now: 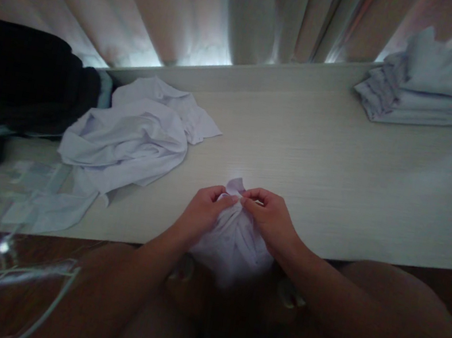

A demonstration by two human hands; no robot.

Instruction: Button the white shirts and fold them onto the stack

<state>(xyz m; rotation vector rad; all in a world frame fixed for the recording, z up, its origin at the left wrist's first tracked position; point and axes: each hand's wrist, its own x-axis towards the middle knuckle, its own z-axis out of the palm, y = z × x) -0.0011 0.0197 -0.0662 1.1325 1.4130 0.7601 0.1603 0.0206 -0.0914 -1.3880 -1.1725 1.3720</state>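
Note:
Both hands pinch a white cloth garment [235, 240] at the front edge of the table, and its lower part hangs over the edge toward my lap. My left hand [207, 206] is closed on the left of a gathered fold. On the right of that fold my right hand [269, 208] is closed too, with its thumb and fingertips almost meeting the left ones. A small flap of the cloth sticks up between the fingertips. What kind of garment it is I cannot make out.
A crumpled white shirt-like cloth [135, 135] lies left on the table [301, 141]. Folded white clothes [433, 83] are stacked at the back right. A black bag-like bulk [19, 77] stands far left, with white cables [15, 272] below. Curtains [185, 4] hang behind.

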